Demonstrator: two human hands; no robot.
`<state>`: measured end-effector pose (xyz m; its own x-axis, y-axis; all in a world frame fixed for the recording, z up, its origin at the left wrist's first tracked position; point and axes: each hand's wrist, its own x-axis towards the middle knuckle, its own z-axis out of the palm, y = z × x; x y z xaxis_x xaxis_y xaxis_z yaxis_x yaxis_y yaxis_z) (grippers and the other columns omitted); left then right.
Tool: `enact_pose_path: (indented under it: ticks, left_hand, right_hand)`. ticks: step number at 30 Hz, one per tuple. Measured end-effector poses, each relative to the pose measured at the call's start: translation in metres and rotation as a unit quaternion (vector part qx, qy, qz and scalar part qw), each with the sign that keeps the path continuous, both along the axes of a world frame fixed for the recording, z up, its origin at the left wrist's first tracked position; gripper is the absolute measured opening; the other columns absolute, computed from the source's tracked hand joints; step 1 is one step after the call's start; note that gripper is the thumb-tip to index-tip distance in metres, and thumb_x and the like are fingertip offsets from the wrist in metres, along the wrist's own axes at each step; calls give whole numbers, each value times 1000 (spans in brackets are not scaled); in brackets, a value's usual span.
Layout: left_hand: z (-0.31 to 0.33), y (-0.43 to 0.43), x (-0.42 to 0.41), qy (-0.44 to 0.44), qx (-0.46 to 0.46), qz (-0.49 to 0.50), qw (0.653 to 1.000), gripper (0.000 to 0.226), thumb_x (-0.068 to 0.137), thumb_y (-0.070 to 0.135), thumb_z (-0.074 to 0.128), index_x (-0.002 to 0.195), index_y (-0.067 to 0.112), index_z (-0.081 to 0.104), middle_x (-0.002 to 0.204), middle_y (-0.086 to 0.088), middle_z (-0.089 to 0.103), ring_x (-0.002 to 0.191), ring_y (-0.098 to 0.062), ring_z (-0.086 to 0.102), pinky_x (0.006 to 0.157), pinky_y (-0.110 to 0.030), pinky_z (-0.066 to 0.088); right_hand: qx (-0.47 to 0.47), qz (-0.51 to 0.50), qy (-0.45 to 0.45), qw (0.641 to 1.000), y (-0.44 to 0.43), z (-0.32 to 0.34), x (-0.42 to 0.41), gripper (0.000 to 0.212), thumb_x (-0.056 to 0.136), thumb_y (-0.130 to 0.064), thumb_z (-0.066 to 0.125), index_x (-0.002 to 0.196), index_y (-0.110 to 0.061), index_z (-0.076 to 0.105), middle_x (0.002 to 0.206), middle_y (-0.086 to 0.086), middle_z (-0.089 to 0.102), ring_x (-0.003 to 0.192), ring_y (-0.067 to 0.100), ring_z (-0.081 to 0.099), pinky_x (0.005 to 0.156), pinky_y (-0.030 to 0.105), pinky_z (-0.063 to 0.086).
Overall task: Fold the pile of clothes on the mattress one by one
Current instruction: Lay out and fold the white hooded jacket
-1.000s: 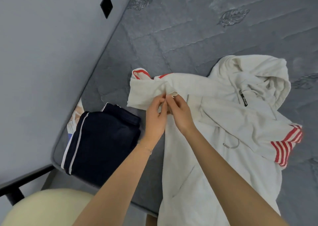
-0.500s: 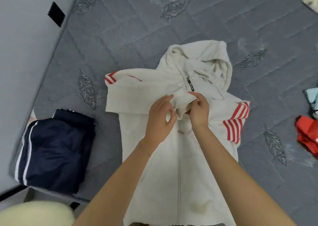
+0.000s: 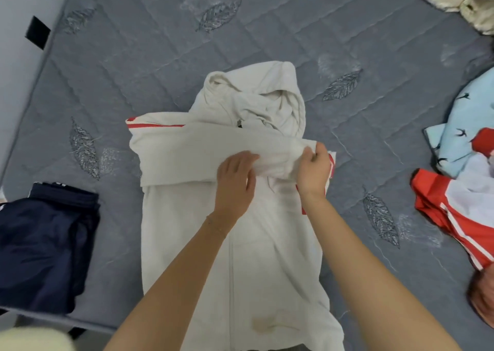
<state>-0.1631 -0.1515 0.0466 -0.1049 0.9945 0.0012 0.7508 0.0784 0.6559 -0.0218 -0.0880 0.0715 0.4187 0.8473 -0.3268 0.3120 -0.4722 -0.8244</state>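
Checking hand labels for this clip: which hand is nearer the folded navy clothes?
Left. The left hand lies on the white hoodie, on the side toward the navy clothes; the right hand grips the sleeve farther away.

Illumination is even, diffuse and cool, with no glare. Shadows are soft and faint, visible only beneath the forearms and along folds of the white hoodie [image 3: 240, 243]. Wide-angle distortion curves the mattress [image 3: 160, 56] quilting lines and edge toward the frame borders. Mild motion blur softens the whole frame; compression smears fine fabric texture.
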Motion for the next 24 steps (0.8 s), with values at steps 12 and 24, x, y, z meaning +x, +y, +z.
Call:
enact_pose_path:
  ticks: [12, 24]
  left_hand:
    - [-47, -23, -22, 123, -281, -93, 947, 49, 103, 27, 34, 150, 37, 26, 163, 5, -6, 149, -19, -8, 118, -53, 4]
    - [-42, 20, -59, 157, -162, -20, 974, 54, 102, 33, 37, 153, 32, 18, 163, -3, 1, 150, -24, -6, 118, -48, -7]
  right_hand:
    - [-8, 289, -286, 914, -37, -31, 21, 72, 83, -9, 63, 149, -14, 34, 152, 17, 29, 141, 37, 23, 115, 46, 17]
    - [5, 324, -228, 918, -7, -51, -28, 60, 97, -39, 51, 151, -21, 30, 160, 9, 17, 149, 28, 4, 121, 41, 1]
